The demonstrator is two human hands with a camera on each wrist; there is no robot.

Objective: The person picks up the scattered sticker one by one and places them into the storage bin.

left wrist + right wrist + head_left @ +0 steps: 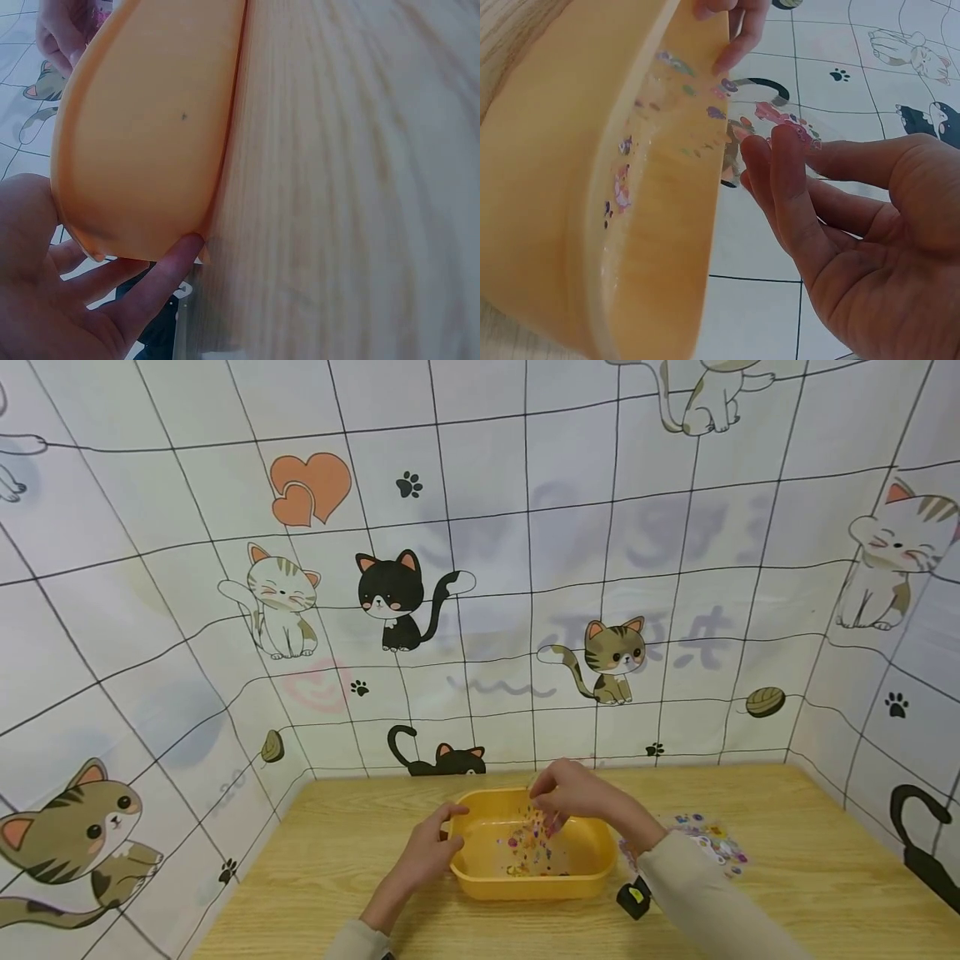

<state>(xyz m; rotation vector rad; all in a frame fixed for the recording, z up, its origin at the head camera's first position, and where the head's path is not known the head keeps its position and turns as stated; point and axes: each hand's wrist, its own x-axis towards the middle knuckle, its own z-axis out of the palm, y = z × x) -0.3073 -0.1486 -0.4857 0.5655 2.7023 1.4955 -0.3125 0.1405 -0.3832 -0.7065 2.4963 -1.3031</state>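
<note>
A yellow plastic basin (528,888) stands on the wooden table. At its left end my left hand (427,856) holds the rim and end wall; the left wrist view shows the fingers (154,289) against the outside. Above the basin's far side, my right hand (577,793) pinches a clear sticker sheet (784,120) with small colourful prints between thumb and fingertips. The sheet hangs down into the basin, which seems to hold water, though this is hard to tell. Some small coloured pieces (622,187) show low in the basin.
Right of the basin, more colourful sticker sheets (720,843) lie on the table, partly behind the right forearm. A small black object with a yellow mark (634,900) sits near the basin's right front corner. A cat-print curtain (487,710) surrounds the table.
</note>
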